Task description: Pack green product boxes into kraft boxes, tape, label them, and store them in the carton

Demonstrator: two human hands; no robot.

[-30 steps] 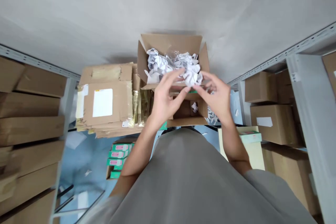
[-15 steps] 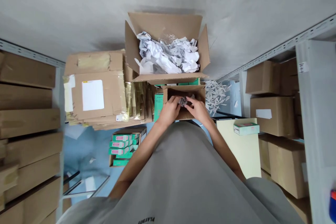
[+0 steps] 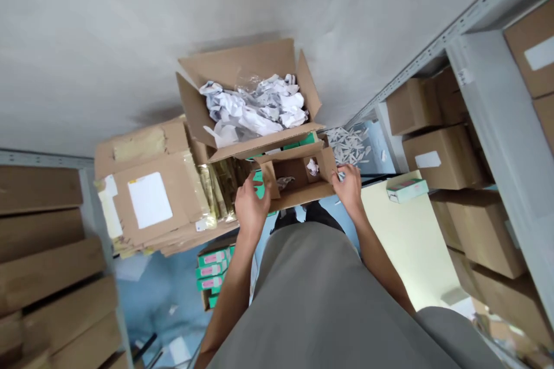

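A small open cardboard box (image 3: pixel 303 192) sits in front of me with its end flaps raised. Inside, one crumpled piece of paper (image 3: pixel 312 167) lies toward the right end and another paper scrap (image 3: pixel 284 182) toward the left. My left hand (image 3: pixel 253 203) is beside the left flap, thumb close against it and fingers spread apart. At the opposite end, my right hand (image 3: pixel 348 185) has its thumb and fingers closed at the edge of the right flap. Behind the small box stands a larger open carton (image 3: pixel 259 147) filled with crumpled white paper (image 3: pixel 255 109).
Flattened cardboard (image 3: pixel 177 184) is stacked at the left. Green boxes (image 3: pixel 212 271) fill a carton below it. White strips (image 3: pixel 348 145) lie behind my right hand. A single green box (image 3: pixel 407 190) rests on a pale board (image 3: pixel 393 236). Shelves of cartons (image 3: pixel 485 236) flank both sides.
My hands have let go of the crumpled paper and moved apart to the two ends of the small box. The paper now lies inside it. The view has tilted.
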